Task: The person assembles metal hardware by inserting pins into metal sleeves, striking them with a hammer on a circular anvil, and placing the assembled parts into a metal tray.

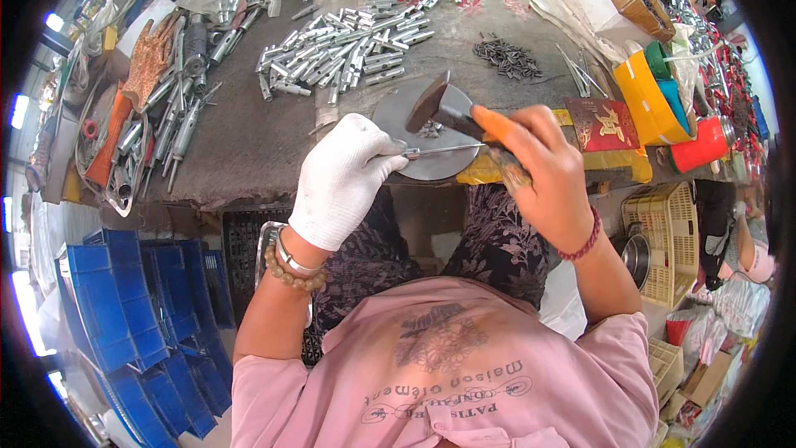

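Note:
My left hand (340, 182), in a white knit glove, is closed in a pinch on a small silver metal part (411, 153). A thin metal rod (452, 148) runs from that part toward my right hand (543, 174). My bare right hand is closed around a hammer, whose dark head (429, 104) is raised over a round grey metal plate (390, 116). A worn handle-like piece (509, 168) also shows beneath the right fingers; whether it belongs to the hammer or the rod, I cannot tell. Small metal bits (431, 129) lie on the plate.
Beyond the plate lie a heap of silver metal tubes (340, 50) and a pile of small dark pins (507, 58). Tools and an orange glove (149, 54) crowd the left; a red booklet (604, 124), yellow box (651, 95) and red flask (703, 143) stand right. Blue bins (116, 299) are below left.

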Tool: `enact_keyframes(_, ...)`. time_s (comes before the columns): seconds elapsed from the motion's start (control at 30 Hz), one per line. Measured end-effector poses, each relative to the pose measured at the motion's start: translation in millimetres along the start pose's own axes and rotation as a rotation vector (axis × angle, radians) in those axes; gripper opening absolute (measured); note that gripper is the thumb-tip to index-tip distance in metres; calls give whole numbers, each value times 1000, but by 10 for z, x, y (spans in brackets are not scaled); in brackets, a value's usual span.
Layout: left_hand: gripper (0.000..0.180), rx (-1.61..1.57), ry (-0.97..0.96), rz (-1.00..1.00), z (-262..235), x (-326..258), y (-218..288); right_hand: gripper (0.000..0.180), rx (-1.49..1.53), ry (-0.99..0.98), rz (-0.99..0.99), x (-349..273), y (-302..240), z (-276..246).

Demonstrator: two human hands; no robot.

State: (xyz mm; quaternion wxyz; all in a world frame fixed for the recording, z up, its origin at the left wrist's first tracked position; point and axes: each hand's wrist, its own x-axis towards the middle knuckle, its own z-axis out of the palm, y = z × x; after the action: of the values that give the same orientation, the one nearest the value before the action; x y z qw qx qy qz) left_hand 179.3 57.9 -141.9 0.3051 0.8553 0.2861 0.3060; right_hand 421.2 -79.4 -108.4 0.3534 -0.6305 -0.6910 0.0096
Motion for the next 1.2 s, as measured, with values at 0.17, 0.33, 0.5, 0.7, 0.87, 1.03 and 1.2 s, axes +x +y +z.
enact_keyframes(0.17, 17, 10, -9, 15, 10, 21, 7, 68, -114, 66, -120, -210, -30, 70)
enact_keyframes(0.33, 17, 16, -7, 18, -13, 12, -10, 67, -22, 29, -62, -122, -10, 55)
enact_keyframes(0.5, 17, -39, -7, 53, -12, 11, -42, 67, 11, 185, -103, -82, -49, -11)
enact_keyframes(0.7, 18, 38, -47, 50, -37, 19, -21, 65, -113, -10, -109, -257, -55, 44)
enact_keyframes(0.87, 19, -18, -47, 70, -56, 30, -55, 58, 88, 36, -3, 9, -30, 50)
enact_keyframes(1.03, 20, -54, -55, 34, -61, -5, -87, 50, -254, -22, -157, 86, 108, 109)
enact_keyframes(1.2, 18, -35, 13, 36, 9, -60, -98, 29, -196, -189, -6, -171, -169, 174)
